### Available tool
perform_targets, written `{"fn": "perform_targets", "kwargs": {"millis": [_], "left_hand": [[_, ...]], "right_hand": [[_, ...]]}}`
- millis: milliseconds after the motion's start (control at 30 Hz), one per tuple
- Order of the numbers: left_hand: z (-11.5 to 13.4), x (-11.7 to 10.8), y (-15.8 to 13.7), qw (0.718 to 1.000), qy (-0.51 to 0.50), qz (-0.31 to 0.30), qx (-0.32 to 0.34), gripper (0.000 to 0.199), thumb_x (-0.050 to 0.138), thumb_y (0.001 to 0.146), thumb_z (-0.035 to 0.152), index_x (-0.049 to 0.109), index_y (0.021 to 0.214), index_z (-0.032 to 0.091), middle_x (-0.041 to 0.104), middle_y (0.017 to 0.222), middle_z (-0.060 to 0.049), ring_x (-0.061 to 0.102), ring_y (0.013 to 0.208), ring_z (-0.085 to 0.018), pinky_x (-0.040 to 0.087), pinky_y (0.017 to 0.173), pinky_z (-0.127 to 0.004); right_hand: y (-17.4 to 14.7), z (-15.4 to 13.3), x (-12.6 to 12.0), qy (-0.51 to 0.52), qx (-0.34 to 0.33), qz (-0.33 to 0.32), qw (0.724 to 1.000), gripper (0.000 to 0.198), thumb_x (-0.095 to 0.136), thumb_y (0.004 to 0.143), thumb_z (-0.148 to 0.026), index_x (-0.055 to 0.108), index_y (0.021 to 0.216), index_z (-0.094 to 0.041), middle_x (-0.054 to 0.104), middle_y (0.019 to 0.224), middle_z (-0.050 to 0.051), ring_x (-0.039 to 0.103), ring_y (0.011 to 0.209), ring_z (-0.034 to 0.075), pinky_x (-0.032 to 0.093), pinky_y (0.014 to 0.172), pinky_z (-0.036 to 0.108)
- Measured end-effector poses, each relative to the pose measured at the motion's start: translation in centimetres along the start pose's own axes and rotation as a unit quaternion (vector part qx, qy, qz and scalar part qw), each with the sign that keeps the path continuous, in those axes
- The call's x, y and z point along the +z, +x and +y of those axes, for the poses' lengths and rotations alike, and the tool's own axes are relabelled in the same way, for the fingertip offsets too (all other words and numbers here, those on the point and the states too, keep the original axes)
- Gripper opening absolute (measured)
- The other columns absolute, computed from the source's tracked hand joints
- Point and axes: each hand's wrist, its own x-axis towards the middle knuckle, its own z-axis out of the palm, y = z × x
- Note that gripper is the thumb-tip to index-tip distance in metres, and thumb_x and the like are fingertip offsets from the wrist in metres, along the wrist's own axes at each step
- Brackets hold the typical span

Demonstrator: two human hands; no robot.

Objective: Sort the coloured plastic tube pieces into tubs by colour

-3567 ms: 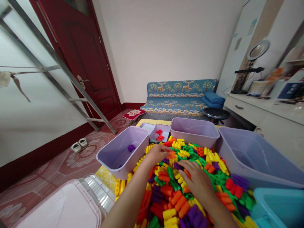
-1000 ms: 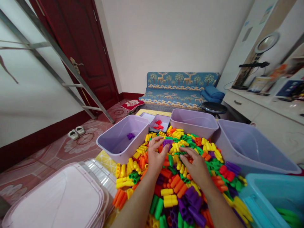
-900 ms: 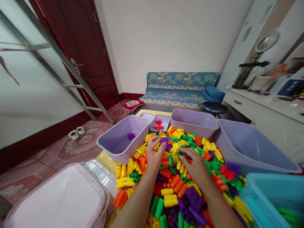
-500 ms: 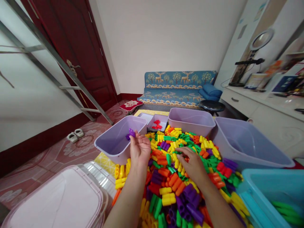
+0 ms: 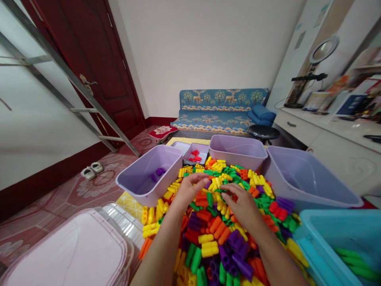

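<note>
Facing heaped blocks point(image 5: 219, 227) | my left hand point(image 5: 189, 188) over them, half-curled, any hold hidden | my right hand point(image 5: 241, 201) beside it, loosely curved, can't tell if gripping | purple blocks point(image 5: 160, 171) in the leftmost lavender bin point(image 5: 166, 183)

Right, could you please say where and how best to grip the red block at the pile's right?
Probably from above with the right hand, pinching the red block by its left and right sides: its upper face lies uncovered, while a purple block crowds its far side.
</note>
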Motion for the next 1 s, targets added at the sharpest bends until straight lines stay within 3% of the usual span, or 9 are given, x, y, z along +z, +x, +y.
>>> {"fn": "perform_targets", "kwargs": {"millis": [67,133,300,467,633,767,833,900,1000], "left_hand": [[-0.8,0.7,-0.2,0.976,0.201,-0.076,0.034,0.051,0.080,0.063,0.046,0.071,0.105,0.018,0.069,0.105,-0.009,0.062,0.098,-0.024,0.048,0.087,-0.034],[-1.3,1.0,-0.3,0.945,0.291,-0.120,0.082,0.059,0.080,0.062,0.048,0.068,0.113,0.021,0.065,0.117,-0.010,0.059,0.108,-0.027,0.045,0.094,-0.037],[-1.3,1.1,-0.5,0.915,0.352,-0.160,0.113,0.070,0.075,0.064,0.058,0.061,0.124,0.025,0.061,0.126,-0.010,0.055,0.117,-0.027,0.040,0.103,-0.040],[-0.9,2.5,-1.3,0.887,0.399,-0.197,0.119,0.094,0.079,0.051,0.065,0.049,0.135,0.034,0.043,0.146,-0.010,0.040,0.132,-0.034,0.032,0.109,-0.050],[-2.0,3.8,-1.3,0.898,0.401,-0.137,0.121,0.063,0.071,0.073,0.049,0.055,0.131,0.030,0.044,0.145,-0.010,0.043,0.131,-0.030,0.036,0.108,-0.046],[-2.9,4.0,-0.8,0.906,0.386,-0.102,0.137,0.045,0.067,0.079,0.032,0.063,0.123,0.025,0.060,0.127,-0.009,0.053,0.120,-0.026,0.042,0.103,-0.041],[-3.0,4.0,-0.7,0.909,0.379,-0.102,0.143,0.041,0.067,0.079,0.032,0.065,0.120,0.024,0.063,0.122,-0.008,0.055,0.116,-0.026,0.044,0.100,-0.040],[-2.9,3.9,-0.6,0.910,0.375,-0.099,0.145,0.040,0.067,0.080,0.032,0.066,0.118,0.023,0.064,0.121,-0.009,0.056,0.115,-0.026,0.044,0.099,-0.039],[-2.9,3.9,-0.7,0.910,0.374,-0.099,0.146,0.039,0.067,0.080,0.033,0.065,0.118,0.023,0.064,0.121,-0.009,0.056,0.116,-0.026,0.044,0.100,-0.039]], "right_hand": [[-0.2,-0.3,-1.8,-0.072,0.016,-0.015,0.997,0.024,0.050,0.085,-0.025,0.067,0.103,-0.020,0.066,0.107,0.005,0.063,0.095,0.019,0.047,0.086,0.032],[-0.5,-0.5,-3.8,-0.182,0.056,-0.049,0.980,0.025,0.054,0.082,-0.023,0.067,0.104,-0.023,0.067,0.109,0.004,0.065,0.093,0.022,0.048,0.083,0.034],[-1.4,-0.5,-7.0,-0.351,0.170,-0.159,0.907,0.038,0.060,0.071,-0.013,0.067,0.105,-0.028,0.071,0.104,0.004,0.066,0.097,0.028,0.047,0.075,0.036],[-0.9,-0.3,-5.8,-0.368,0.189,-0.168,0.895,0.028,0.055,0.078,-0.017,0.068,0.101,-0.025,0.070,0.106,0.007,0.065,0.100,0.030,0.046,0.077,0.037],[-0.5,0.5,-4.6,-0.304,0.148,-0.074,0.938,0.020,0.050,0.084,-0.021,0.067,0.096,-0.020,0.068,0.106,0.011,0.064,0.101,0.031,0.047,0.082,0.041],[-0.2,0.2,-4.1,-0.035,0.117,0.111,0.986,0.015,0.049,0.087,-0.028,0.057,0.096,-0.019,0.067,0.092,0.009,0.067,0.081,0.023,0.051,0.073,0.036],[-0.1,-0.5,-3.9,0.161,0.115,0.224,0.954,0.019,0.050,0.088,-0.035,0.052,0.100,-0.021,0.066,0.084,0.005,0.066,0.066,0.018,0.052,0.063,0.032],[0.0,-1.4,-4.0,0.319,0.081,0.355,0.875,0.021,0.053,0.087,-0.036,0.049,0.102,-0.022,0.064,0.081,0.000,0.066,0.062,0.016,0.053,0.061,0.030],[0.0,-2.6,-4.8,0.429,0.008,0.501,0.751,0.016,0.055,0.086,-0.027,0.049,0.100,-0.022,0.065,0.085,-0.001,0.068,0.070,0.013,0.053,0.074,0.031]]}}
